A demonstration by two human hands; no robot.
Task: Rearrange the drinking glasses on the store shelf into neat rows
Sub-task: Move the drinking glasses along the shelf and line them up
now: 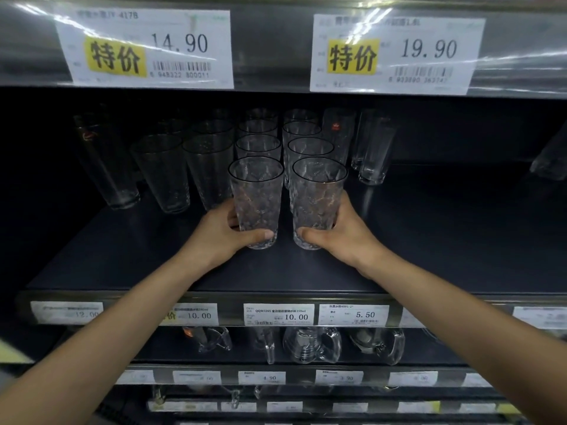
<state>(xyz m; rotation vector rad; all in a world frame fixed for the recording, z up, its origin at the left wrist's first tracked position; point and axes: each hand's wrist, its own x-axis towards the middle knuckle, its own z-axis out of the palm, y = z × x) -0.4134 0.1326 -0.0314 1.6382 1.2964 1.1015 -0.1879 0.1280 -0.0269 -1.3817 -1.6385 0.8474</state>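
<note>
Two textured clear glasses with dark rims stand side by side at the front of two rows on the dark shelf (429, 240). My left hand (224, 234) grips the left front glass (257, 191) near its base, thumb across the front. My right hand (340, 234) grips the right front glass (319, 194) the same way. Behind each front glass runs a row of like glasses, the left row (258, 145) and the right row (310, 145), reaching to the back of the shelf.
To the left stand smooth tapered glasses (162, 170) and a tall glass (104, 161). Slim tall glasses (372, 148) stand to the right. Price tags (279, 314) line the shelf edge; the shelf above hangs low with large labels. Glass mugs (313, 345) sit on the shelf below.
</note>
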